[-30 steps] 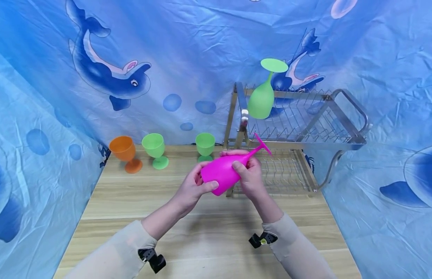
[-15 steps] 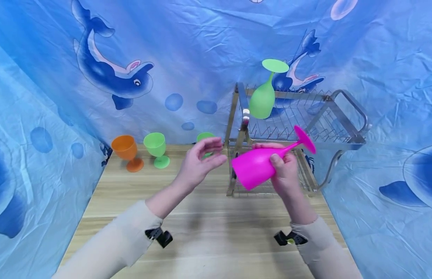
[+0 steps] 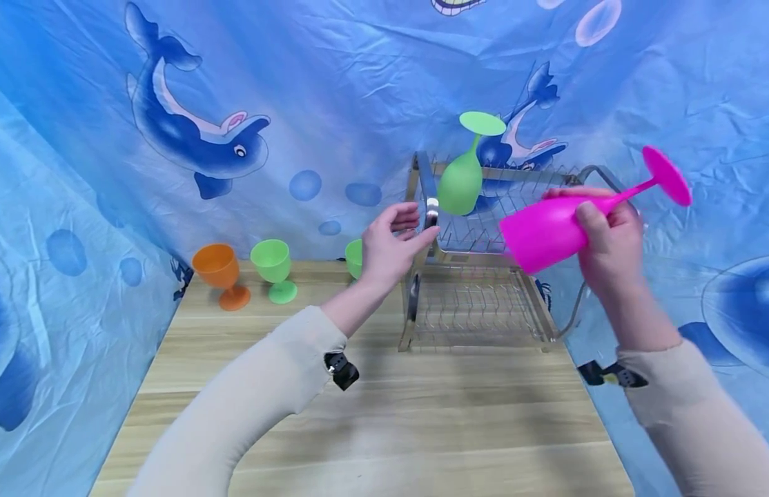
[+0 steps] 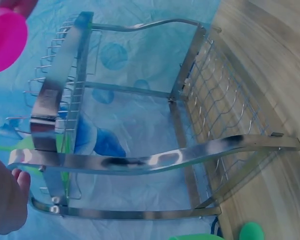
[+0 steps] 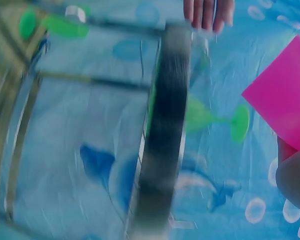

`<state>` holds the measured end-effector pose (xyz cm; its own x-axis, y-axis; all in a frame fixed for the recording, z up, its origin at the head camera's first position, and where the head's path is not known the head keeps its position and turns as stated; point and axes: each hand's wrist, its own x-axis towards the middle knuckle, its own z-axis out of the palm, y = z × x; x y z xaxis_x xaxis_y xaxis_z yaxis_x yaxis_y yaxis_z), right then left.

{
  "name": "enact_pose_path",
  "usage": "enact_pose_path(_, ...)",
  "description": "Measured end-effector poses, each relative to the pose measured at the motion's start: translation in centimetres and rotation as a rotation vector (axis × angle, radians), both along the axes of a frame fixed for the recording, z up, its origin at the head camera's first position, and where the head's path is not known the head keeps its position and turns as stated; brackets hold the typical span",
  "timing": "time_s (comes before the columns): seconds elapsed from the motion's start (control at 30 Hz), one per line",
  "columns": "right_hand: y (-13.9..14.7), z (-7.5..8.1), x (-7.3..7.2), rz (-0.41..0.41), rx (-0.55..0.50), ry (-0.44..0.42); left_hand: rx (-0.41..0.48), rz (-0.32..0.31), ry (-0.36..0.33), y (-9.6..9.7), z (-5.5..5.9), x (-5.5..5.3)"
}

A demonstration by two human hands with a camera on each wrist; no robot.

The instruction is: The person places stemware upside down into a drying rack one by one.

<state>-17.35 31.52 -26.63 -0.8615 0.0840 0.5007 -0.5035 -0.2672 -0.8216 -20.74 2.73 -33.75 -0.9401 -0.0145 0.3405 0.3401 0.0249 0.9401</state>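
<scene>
In my right hand (image 3: 611, 245) is a pink goblet (image 3: 549, 228), gripped round the lower bowl and stem. It lies tilted, its mouth toward the lower left and its foot up to the right, above the right part of the metal dish rack (image 3: 484, 259). My left hand (image 3: 391, 245) is by the rack's left upright, thumb and fingers apart with nothing between them; whether it touches the frame I cannot tell. A green goblet (image 3: 460, 183) stands upside down at the left end of the rack's upper tier, foot upward.
On the wooden table (image 3: 359, 428), an orange goblet (image 3: 215, 266) and a green goblet (image 3: 271, 261) stand upright at the back left. Another green goblet (image 3: 353, 259) is partly hidden behind my left hand. A blue dolphin-print curtain (image 3: 335, 90) surrounds the table.
My left hand has let go of the pink goblet and moved up to the rack's left side. My right hand has carried the goblet rightward and up, over the rack.
</scene>
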Motion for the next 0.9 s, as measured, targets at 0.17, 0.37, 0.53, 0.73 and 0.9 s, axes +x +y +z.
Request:
enact_pose_path(0.17,2.1,2.5,-2.9,-0.118,0.134,-0.082,-0.024,0.070,0.030,1.1,-0.4,-0.8)
enact_pose_path(0.37,3.7,5.1,-6.1,-0.198,0.301,-0.265,-0.016,0.147,0.052,2.0,-1.0,-1.3)
enact_pose_path(0.53,3.9,6.4,-8.9,-0.287,0.528,-0.378,-0.014,0.184,0.063,2.5,-1.3,-1.4)
enact_pose_path(0.73,4.2,6.0,-11.8,-0.351,0.747,-0.417,-0.028,0.206,0.074,2.6,-1.4,-1.6)
enact_pose_path(0.9,4.3,5.3,-13.8,-0.360,0.861,-0.422,-0.028,0.213,0.096,2.8,-1.3,-1.9)
